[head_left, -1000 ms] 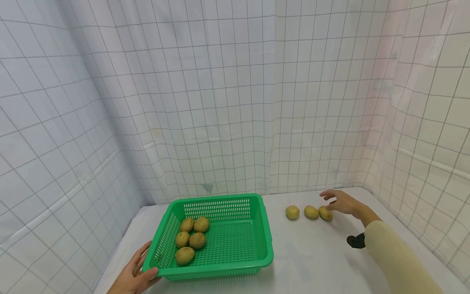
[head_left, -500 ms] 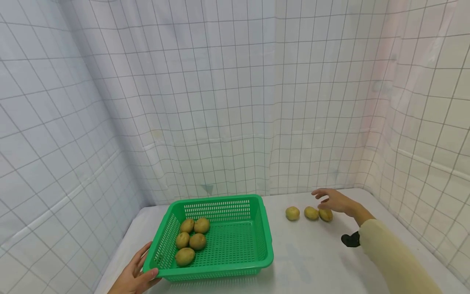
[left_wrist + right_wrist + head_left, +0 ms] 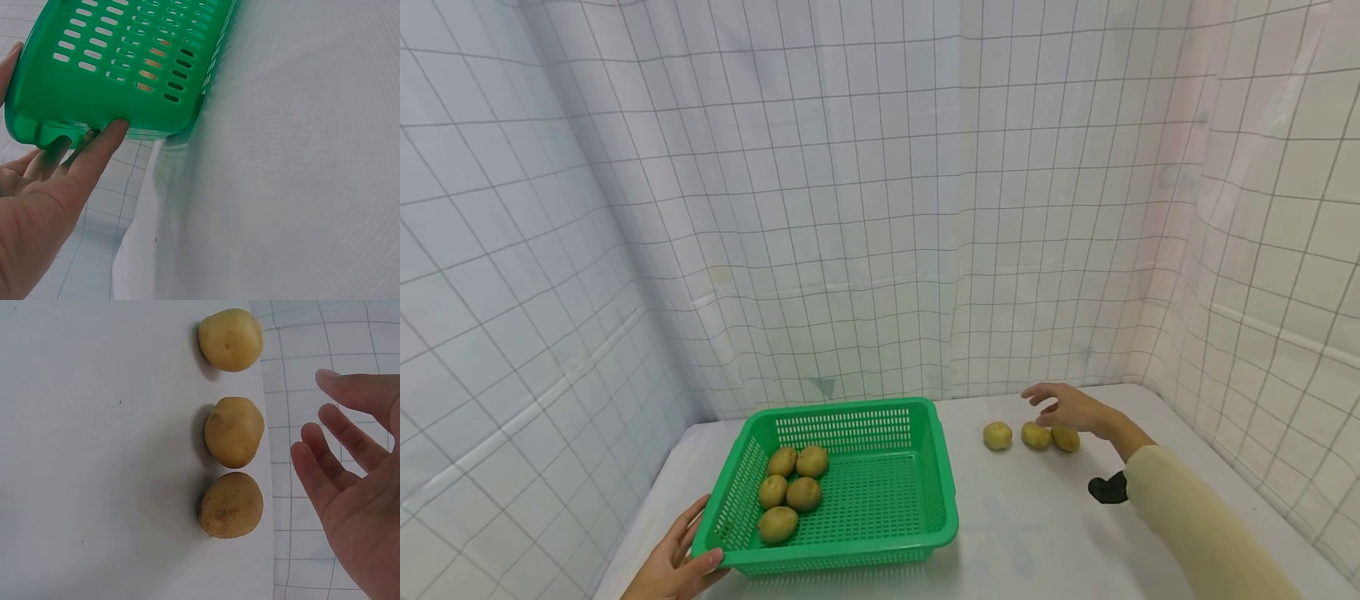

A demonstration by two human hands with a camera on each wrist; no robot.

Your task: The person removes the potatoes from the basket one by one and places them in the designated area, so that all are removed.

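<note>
A green plastic basket point(image 3: 820, 553) stands on the left half of the table, with several potatoes point(image 3: 777, 525) lying along its left side. My left hand point(image 3: 672, 560) grips the basket's near left corner, thumb over the rim; in the left wrist view its fingers point(image 3: 100, 153) lie against the outer wall. Three more potatoes form a row right of the basket: a left one point(image 3: 997, 435), a middle one point(image 3: 1036, 436) and a right one point(image 3: 1067, 440). My right hand point(image 3: 1071, 410) hovers over the right and middle potatoes, touching neither, with its fingers point(image 3: 325, 459) spread and relaxed.
A white cloth covers the table point(image 3: 992, 533). White gridded curtains point(image 3: 865, 208) hang behind it and at both sides. A black piece point(image 3: 1108, 488) sits at the right sleeve's cuff.
My right hand has shifted left, from beside the right potato to above the right and middle ones. The left hand, basket and potatoes look unmoved.
</note>
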